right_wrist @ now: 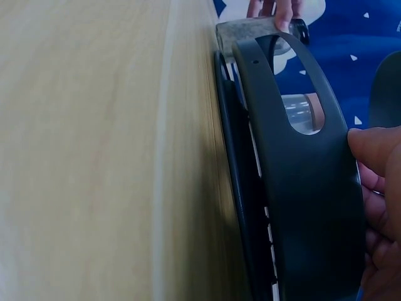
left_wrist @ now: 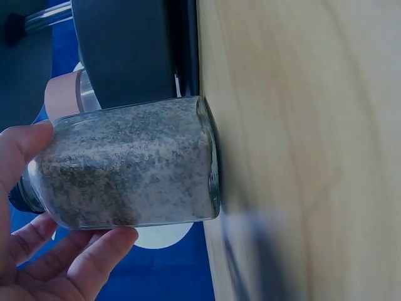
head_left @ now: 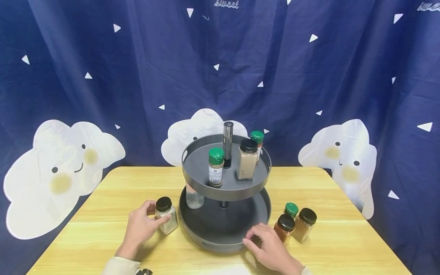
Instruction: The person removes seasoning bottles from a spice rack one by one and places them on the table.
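My left hand (head_left: 142, 225) holds a square glass jar (left_wrist: 125, 166) with a black lid and grey, speckled contents, left of a dark two-tier turntable (head_left: 225, 244). In the left wrist view the thumb lies on one side of the jar and the fingers on the other, and its base is close to the wooden tabletop. My right hand (head_left: 268, 246) pinches the front right rim of the lower tier. From the right wrist, the thumb (right_wrist: 373, 147) shows at the rim's edge, with the other fingers partly hidden behind the wall.
On the upper tier stand two green-capped bottles (head_left: 215, 172) (head_left: 258, 143) and a black-lidded jar (head_left: 246, 162). A clear container (head_left: 194, 199) stands on the lower tier. Right of the turntable are a reddish jar (head_left: 283, 231), a tan jar (head_left: 303, 227) and a green-capped bottle (head_left: 291, 210).
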Motion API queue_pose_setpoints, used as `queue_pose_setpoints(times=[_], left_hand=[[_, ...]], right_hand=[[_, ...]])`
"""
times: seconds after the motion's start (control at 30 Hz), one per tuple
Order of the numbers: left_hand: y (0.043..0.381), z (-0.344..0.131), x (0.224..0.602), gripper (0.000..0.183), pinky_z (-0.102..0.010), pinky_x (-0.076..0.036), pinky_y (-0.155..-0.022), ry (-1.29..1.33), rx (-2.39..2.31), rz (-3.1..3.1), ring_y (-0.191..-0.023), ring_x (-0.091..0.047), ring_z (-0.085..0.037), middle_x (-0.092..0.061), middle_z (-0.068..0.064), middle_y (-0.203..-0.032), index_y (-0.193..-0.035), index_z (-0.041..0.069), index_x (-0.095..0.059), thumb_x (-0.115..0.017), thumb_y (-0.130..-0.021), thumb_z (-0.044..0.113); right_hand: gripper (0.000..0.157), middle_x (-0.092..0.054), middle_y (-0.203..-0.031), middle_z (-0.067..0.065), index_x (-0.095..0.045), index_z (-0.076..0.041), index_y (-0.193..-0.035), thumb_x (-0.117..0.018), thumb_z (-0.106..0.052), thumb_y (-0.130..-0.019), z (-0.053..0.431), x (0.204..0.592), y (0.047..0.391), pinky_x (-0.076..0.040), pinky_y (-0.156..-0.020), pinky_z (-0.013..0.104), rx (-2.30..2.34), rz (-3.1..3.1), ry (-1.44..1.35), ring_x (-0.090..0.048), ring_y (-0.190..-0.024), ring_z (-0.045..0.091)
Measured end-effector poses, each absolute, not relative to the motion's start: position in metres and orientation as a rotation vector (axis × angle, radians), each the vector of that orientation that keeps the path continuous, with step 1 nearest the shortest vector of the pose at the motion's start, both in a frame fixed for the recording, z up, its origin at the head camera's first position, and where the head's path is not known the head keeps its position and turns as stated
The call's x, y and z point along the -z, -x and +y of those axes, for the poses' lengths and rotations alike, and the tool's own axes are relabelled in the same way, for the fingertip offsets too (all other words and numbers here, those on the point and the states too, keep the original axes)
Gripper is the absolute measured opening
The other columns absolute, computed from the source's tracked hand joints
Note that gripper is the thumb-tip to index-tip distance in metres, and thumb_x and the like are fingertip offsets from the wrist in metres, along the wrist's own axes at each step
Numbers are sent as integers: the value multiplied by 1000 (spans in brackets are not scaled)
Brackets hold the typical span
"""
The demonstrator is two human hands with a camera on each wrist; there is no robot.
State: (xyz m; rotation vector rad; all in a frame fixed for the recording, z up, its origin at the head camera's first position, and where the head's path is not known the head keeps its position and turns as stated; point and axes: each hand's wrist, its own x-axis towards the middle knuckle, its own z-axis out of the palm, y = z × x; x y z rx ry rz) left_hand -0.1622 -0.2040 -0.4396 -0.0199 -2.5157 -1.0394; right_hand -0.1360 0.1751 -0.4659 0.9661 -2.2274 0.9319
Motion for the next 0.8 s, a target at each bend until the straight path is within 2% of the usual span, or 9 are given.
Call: queue_pose_setpoints(times=[0.33, 0.63, 0.8], left_hand=[[161, -204, 442, 49, -28, -55, -70, 5, 1034, -2543, -86, -66, -25, -70, -6, -90, -101, 5, -64, -88, -69, 33], [161, -206, 442, 53, -36, -57, -82, 27, 1168, -2581, -98, -64, -27, -67, -10, -101, -110, 3, -59, -84, -75, 35], [161, -207, 443, 62, -44, -55, -86, 105, 1160, -2552, -106, -61, -35, -62, -19, -114, -121, -2, -53, -80, -80, 38]], right_hand=[[23, -56, -81, -21, -61, -24, -81, -79, -10, -78, 175, 463, 135, -45, -67, 20, -930, -2230, -978, -56, -71, 6], [22, -56, -82, -22, -60, -27, -83, -78, -14, -82, 172, 464, 137, -46, -69, 25, -900, -2250, -984, -56, -75, 3], [16, -59, -87, -20, -63, -26, -87, -76, -17, -84, 166, 461, 134, -48, -75, 27, -863, -2264, -1025, -57, -81, 1]])
